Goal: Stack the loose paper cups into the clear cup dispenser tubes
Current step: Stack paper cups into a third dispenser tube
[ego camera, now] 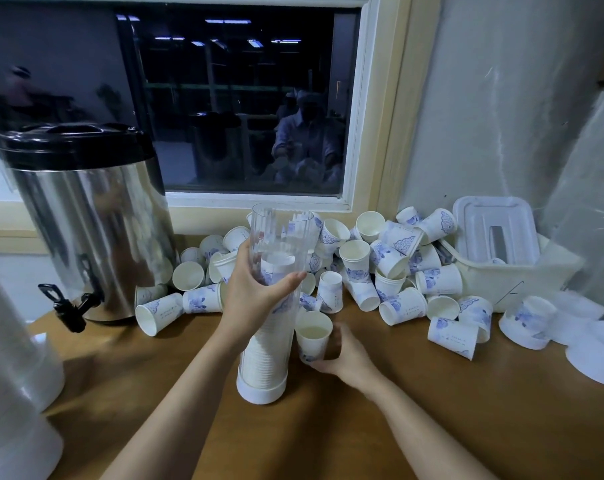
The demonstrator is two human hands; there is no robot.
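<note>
Two bare forearms reach in from the near edge over the brown bench [432, 410]. At the near left, blurred white stacks [13, 393] stand; I cannot tell what they are.

A little farther in, the right hand [345, 356] has its fingers curled round one paper cup [313, 336]. It holds the cup upright, mouth up, low over the bench and just right of the clear dispenser tube [276, 237]. The tube stands on its white base cap [261, 389] and leans slightly away. The left hand [255, 289] grips it about halfway up, thumb on the near side and fingers wrapped behind. Inside, a nested column of cups [264, 358] rises from the cap to about the level of that hand. The upper part of the tube is bare and its mouth is open.

Beyond the tube, the loose cups [390, 265] lie in a heap along the far side of the bench, most of them on their sides. A steel urn [92, 220] with a black lid stands at the far left. A white basket [522, 278] with a lid propped in it sits at the far right. A dark window [224, 98] is behind.

The step in hand looks like loading: one cup is picked and the tube is steadied, with many cups left to go. The next move probably calls for lifting the cup above the open mouth, lining it up with the tube's lean and dropping it in squarely so it nests on the column. The left hand would need to keep the tube from tipping.
</note>
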